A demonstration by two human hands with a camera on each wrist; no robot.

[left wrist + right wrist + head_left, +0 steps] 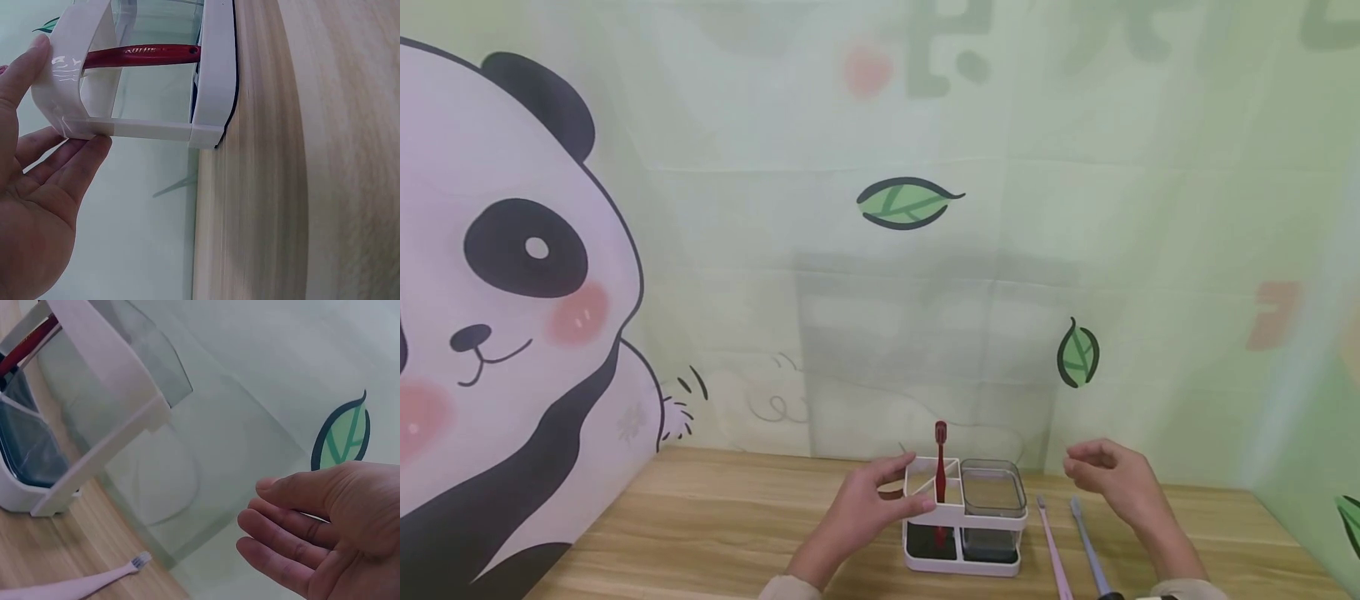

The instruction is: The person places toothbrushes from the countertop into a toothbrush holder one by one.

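Note:
A white toothbrush holder (992, 522) stands on the table, with divided slots on its left and a clear cup (1013, 492) in its right side. One red toothbrush (941, 475) is upright in a slot, bristle end up; its handle (150, 55) reaches down to the base. My left hand (867, 506) grips the holder's upper left end, thumb on the front of the white rim (65, 69) and fingertips at the back. To the right of the holder, my right hand (1116, 482) is raised with loosely bent fingers and holds nothing.
Right of the holder, a pink toothbrush (1052, 546) and a blue toothbrush (1088, 542) lie side by side on the wooden table (722, 525). Behind the table hangs a pale green cloth (730, 225) printed with a panda and leaves.

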